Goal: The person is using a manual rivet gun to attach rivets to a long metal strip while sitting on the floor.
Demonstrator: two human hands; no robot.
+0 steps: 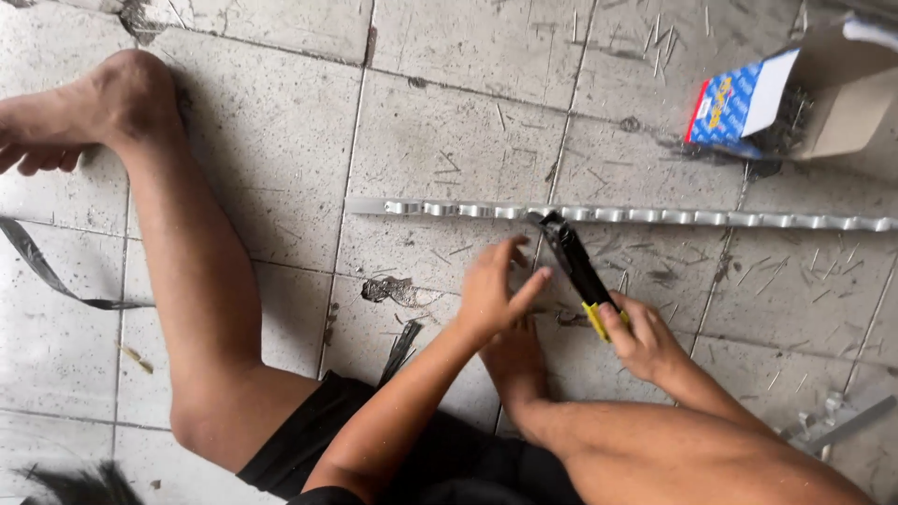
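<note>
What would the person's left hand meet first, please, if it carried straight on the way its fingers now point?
Probably the long metal strip on the tiled floor: the left hand points up the picture toward it, near the plier jaws, though depth is unclear.

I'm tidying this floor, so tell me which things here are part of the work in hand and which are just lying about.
In use:
- long metal strip
- black pliers with yellow grips, held in the right hand
- left hand, close beside the pliers

Lying about:
- open cardboard box of small metal pieces
- dark strap
- metal offcut
</note>
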